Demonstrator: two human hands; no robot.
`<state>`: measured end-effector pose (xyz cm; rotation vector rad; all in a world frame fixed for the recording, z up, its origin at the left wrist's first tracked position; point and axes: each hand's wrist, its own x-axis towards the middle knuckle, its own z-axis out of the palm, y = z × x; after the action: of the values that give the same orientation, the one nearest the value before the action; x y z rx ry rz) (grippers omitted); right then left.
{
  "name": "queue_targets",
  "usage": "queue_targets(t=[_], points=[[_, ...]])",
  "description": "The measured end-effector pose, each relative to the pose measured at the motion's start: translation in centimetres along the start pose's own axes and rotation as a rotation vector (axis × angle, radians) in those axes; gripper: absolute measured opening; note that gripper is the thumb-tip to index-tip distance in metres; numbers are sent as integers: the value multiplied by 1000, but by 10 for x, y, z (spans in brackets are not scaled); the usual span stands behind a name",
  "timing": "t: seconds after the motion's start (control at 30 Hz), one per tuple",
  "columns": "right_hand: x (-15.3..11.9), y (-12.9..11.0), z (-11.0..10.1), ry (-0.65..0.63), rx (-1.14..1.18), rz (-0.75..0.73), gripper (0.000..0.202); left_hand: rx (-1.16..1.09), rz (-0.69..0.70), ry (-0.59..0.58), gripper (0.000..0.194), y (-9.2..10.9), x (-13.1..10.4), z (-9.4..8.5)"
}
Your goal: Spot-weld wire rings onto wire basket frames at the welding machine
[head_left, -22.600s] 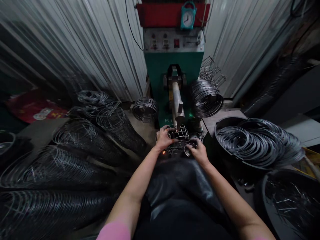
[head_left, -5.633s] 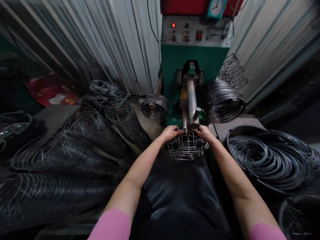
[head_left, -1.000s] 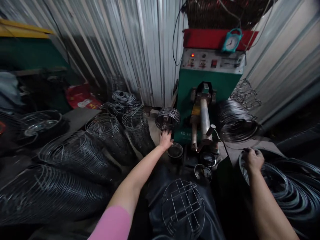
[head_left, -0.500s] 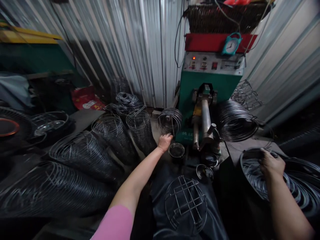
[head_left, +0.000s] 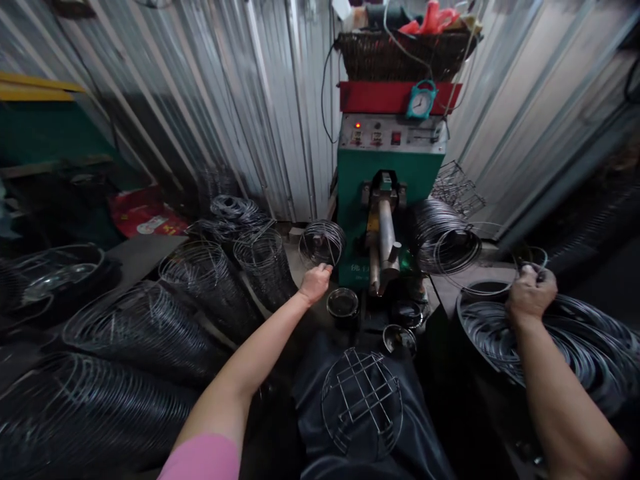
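My left hand (head_left: 315, 284) is closed at the front of a bundle of wire rings (head_left: 305, 245). A thin wire (head_left: 332, 256) rises from its fingertips. My right hand (head_left: 533, 293) pinches a wire ring (head_left: 493, 292) above a round tub (head_left: 463, 308) of loose wire rings (head_left: 575, 353). The held ring reaches left toward a coil of wire rings (head_left: 430, 230) beside the machine. On the dark cloth over my lap lies a round wire rack (head_left: 369, 393) with crossed bars.
A green machine (head_left: 350, 193) with a metal arm (head_left: 387, 230) stands ahead, its red light on. Small bowls (head_left: 343, 303) sit below it. Tall stacks of wire rings (head_left: 135, 393) fill the left side. A clock (head_left: 421, 102) hangs under a basket (head_left: 395, 57).
My right hand has risen from the tub and a wire ring now shows in its fingers. My left hand stays by the ring bundle. The view has turned slightly right.
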<state>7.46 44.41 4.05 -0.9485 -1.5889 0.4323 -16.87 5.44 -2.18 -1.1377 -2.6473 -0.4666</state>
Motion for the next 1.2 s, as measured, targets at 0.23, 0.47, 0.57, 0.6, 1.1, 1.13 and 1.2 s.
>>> queue_targets(t=[0.23, 0.47, 0.57, 0.6, 1.1, 1.13, 1.2], points=[[1, -41, -22, -91, -51, -65, 26, -411, -213, 384, 23, -20, 25, -35], [9, -26, -20, -136, -121, -3, 26, -1138, -847, 473, 8, -70, 8, -75], [-2, -19, -22, -82, -51, -143, 31, -1150, -943, 418, 8, -83, -31, -74], [-8, -17, -22, -102, -23, -229, 32, -1151, -970, 396, 11, -86, -45, -70], [-196, 25, -46, -1176, -234, -816, 40, -1393, -1040, -65, 33, -51, -149, 11], [-201, 24, -54, -1143, -238, -738, 39, -1402, -1027, -103, 32, -45, -153, 9], [-200, 15, -69, -1031, -276, -550, 36, -1407, -984, -205, 33, -32, -162, 5]])
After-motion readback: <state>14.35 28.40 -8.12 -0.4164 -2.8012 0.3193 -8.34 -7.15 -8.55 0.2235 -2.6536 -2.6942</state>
